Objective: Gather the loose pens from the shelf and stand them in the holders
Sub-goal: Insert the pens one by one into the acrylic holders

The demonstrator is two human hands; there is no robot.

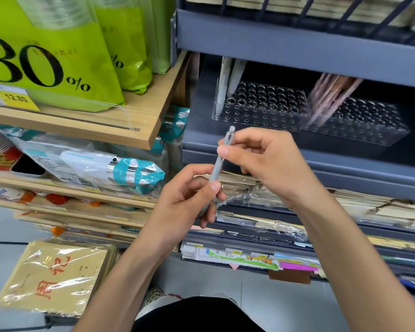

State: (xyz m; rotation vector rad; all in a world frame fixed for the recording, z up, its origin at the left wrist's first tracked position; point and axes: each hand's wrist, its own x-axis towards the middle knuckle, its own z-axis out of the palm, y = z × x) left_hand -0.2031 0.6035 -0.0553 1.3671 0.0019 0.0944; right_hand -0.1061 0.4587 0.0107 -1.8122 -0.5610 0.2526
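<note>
— Where is the pen (219,162)?
— Between both hands, tilted, with its clicker end up and pointing away from the person. The left hand (189,196) has its fingers curled round the lower barrel and its thumb pressed on it. The right hand (264,159) pinches the upper part between thumb and forefinger, with its other fingers loosely bent.
— And the holders?
— 2 clear ones with rows of holes stand on the grey shelf (297,146) just beyond the hands. The left holder (261,109) is straight beyond the pen and has 2 white pens (223,87) leaning in its left corner. The right holder (364,125) is beyond the right hand and carries a bunch of what look like pinkish pens (331,97), too blurred to count.
— Anything else around?
— Green bags (58,56) are up beyond the left hand, and wrapped notebooks (53,276) lie below it, beside the left forearm.
</note>
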